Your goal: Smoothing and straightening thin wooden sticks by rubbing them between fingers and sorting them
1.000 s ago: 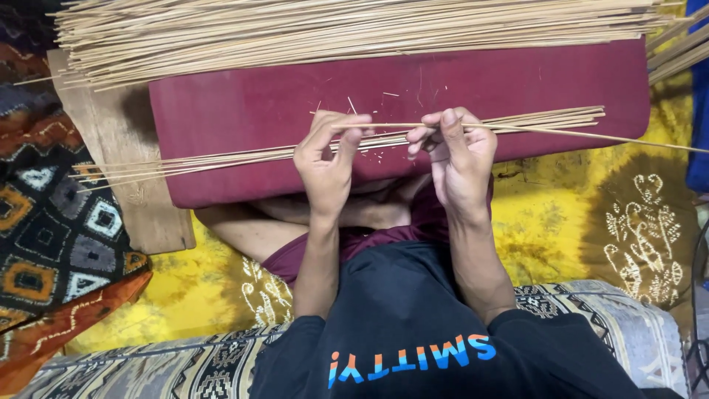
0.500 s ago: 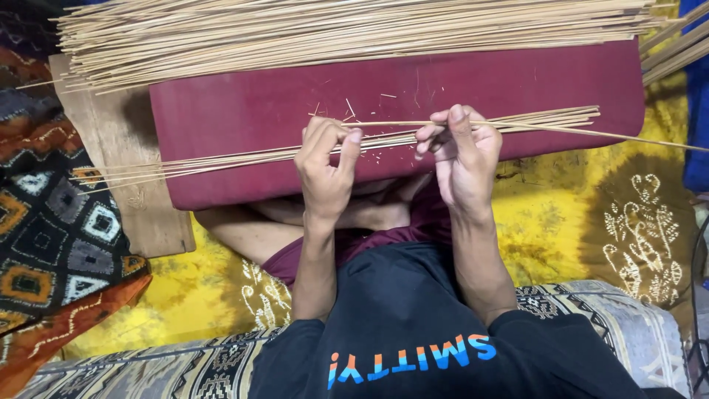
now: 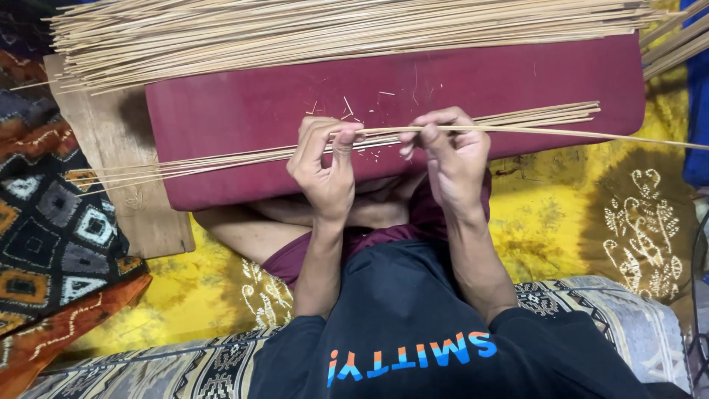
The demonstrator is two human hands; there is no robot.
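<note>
1. A home craft spot set up on the floor, not a factory bench.
2. Patterned batik cloths (image 3: 591, 214) and a woven mat (image 3: 44, 222) cover the floor.
3. A maroon cushion (image 3: 244, 111) on the lap serves as work surface, beside a wooden board (image 3: 125, 170).
4. A large heap of thin bamboo sticks (image 3: 295, 33) lies along its far edge.

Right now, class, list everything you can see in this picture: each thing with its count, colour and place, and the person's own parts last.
Held stick: one, pale tan, pinched in both hands, running right.
Small stick bundle: several, tan, across the board's near edge.
Large stick pile: many, tan, along the board's far edge.
Padded board: one, maroon, over the lap.
Wooden plank: one, brown, left of the board.
Yellow cloth: one, underneath.
Patterned cloth: one, black and orange, left.
Left hand: on the stick.
Right hand: on the stick.
</note>
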